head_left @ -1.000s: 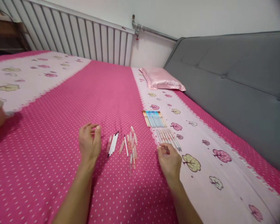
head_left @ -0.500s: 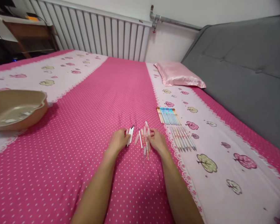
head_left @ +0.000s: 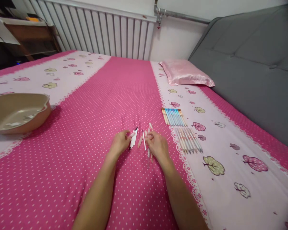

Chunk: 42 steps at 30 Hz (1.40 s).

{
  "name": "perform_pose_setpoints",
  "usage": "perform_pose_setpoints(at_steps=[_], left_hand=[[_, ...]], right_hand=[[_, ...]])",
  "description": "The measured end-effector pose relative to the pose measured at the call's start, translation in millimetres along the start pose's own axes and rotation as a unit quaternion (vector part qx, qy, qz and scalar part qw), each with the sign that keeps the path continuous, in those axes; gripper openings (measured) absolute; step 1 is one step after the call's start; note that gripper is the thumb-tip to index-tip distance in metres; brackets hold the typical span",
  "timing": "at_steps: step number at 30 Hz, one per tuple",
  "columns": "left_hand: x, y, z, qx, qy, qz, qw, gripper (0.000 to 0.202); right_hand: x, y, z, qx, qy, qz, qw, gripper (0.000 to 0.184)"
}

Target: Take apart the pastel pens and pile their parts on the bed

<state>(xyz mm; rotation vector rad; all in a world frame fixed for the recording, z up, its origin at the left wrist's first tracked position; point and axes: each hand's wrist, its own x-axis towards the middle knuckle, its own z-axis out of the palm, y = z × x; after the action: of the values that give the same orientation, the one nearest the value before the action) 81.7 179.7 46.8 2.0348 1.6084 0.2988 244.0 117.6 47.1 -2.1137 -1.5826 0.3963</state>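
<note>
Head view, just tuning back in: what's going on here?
A person is handling pen parts on a pink bedspread. The left hand holds a small pink piece beside a bundle of white sticks. The right hand is at the loose pink pieces; whether it grips one is hard to tell. Off to the right lie two neat rows: blue and beige pens, then clear pens.

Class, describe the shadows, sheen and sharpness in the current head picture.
Head view: a soft shadow falls right of the basin; the pink pillow shows a sheen; the upper-right corner darkens; fine detail on the white sticks is soft.
</note>
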Motion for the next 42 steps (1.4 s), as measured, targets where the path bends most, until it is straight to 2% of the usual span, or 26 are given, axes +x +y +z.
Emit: perform_pose_setpoints(at_steps=[3,7,13,16,19,20,22,25,28,31,34,36,38,40,42], left_hand=[[-0.5,0.5,-2.2,-0.008,0.0,-0.001,1.0,0.031],[-3.2,3.3,-4.0,0.013,0.019,-0.019,1.0,0.034],[-3.4,3.1,-2.1,0.026,0.022,-0.011,0.999,0.029],[-2.6,1.0,-2.4,0.006,0.011,-0.006,1.0,0.03],[-1.7,-1.1,-3.3,0.01,0.01,-0.01,1.0,0.032],[-1.4,-1.8,-3.4,0.012,0.01,-0.01,1.0,0.032],[-0.9,-2.8,-3.6,0.009,0.007,-0.009,1.0,0.032],[-1.2,-3.3,-4.3,0.003,0.006,-0.013,1.0,0.031],[-2.8,-0.8,-6.5,0.004,0.009,-0.015,1.0,0.03],[-6.2,7.3,-9.6,0.018,0.036,-0.02,0.999,0.028],[-11.7,20.3,-10.9,0.03,0.068,-0.012,0.997,0.024],[-16.6,29.7,-9.1,0.018,0.035,0.04,0.998,0.021],[-22.0,38.1,-4.7,0.01,-0.04,0.096,0.995,0.02],[-27.1,45.1,1.5,0.023,-0.116,0.117,0.986,0.018],[-31.2,50.1,7.7,0.052,-0.157,0.113,0.98,0.016]], right_hand=[[-9.1,-15.0,-1.0,-0.066,-0.035,0.011,0.997,0.018],[-14.5,-25.2,-0.8,-0.135,-0.073,0.036,0.988,0.024],[-12.2,-23.2,5.2,-0.123,-0.08,0.039,0.988,0.026],[-8.0,-15.1,5.0,-0.049,-0.083,0.046,0.994,0.033],[-2.6,-2.9,-3.8,0.114,-0.099,0.051,0.987,0.037],[-1.0,1.3,-8.9,0.185,-0.115,0.055,0.974,0.039],[1.2,9.4,-21.3,0.317,-0.164,0.067,0.932,0.041],[2.9,19.9,-39.9,0.439,-0.21,0.08,0.87,0.037],[4.1,29.4,-51.5,0.493,-0.175,0.081,0.848,0.028],[4.6,37.2,-56.5,0.514,-0.109,0.079,0.847,0.022],[3.8,41.6,-60.7,0.521,-0.07,0.068,0.848,0.02],[2.7,42.9,-63.7,0.521,-0.065,0.058,0.849,0.018],[1.8,43.6,-65.9,0.521,-0.066,0.048,0.85,0.017],[1.3,44.1,-66.7,0.519,-0.07,0.04,0.851,0.016],[1.2,44.6,-66.4,0.514,-0.071,0.035,0.854,0.016]])
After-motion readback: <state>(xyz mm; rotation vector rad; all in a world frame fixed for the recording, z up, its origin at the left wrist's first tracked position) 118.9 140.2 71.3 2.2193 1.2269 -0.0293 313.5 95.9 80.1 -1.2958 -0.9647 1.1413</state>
